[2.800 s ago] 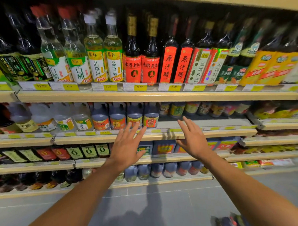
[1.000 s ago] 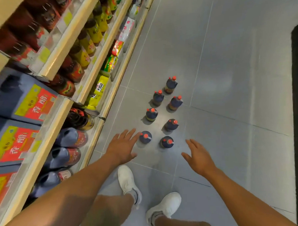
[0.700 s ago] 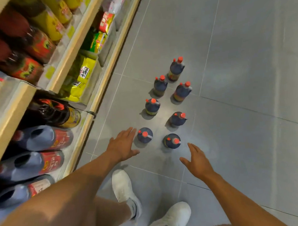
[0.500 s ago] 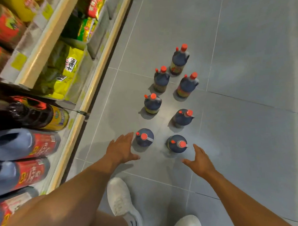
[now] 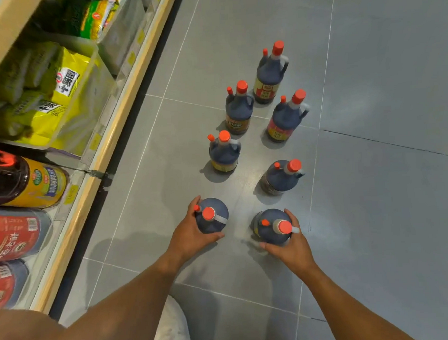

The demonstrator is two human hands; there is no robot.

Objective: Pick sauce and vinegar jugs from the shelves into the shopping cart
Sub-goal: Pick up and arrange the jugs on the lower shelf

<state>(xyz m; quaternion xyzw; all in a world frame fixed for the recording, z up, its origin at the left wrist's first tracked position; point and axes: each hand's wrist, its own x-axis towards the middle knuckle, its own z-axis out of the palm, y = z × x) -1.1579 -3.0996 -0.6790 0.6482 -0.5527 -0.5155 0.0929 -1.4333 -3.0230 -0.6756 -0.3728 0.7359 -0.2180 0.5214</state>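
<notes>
A smooth grey tiled floor [image 5: 386, 214], crossed by thin pale grout lines, is left wide open to the right and far side. Its left edge is bounded by a pale wood-lipped shelf unit [image 5: 117, 123], on which glossy yellow packets [image 5: 60, 100] are stacked. Seven dark round-shouldered plastic jugs [image 5: 224, 154] with red caps and loop handles are stood upright on the floor in two rows, each apart from the next. The near-left jug [image 5: 215, 221] is gripped by the left hand [image 5: 187, 235], fingers curled round its shoulder. The near-right jug [image 5: 272, 232] is clasped the same way by the right hand [image 5: 295, 246].
</notes>
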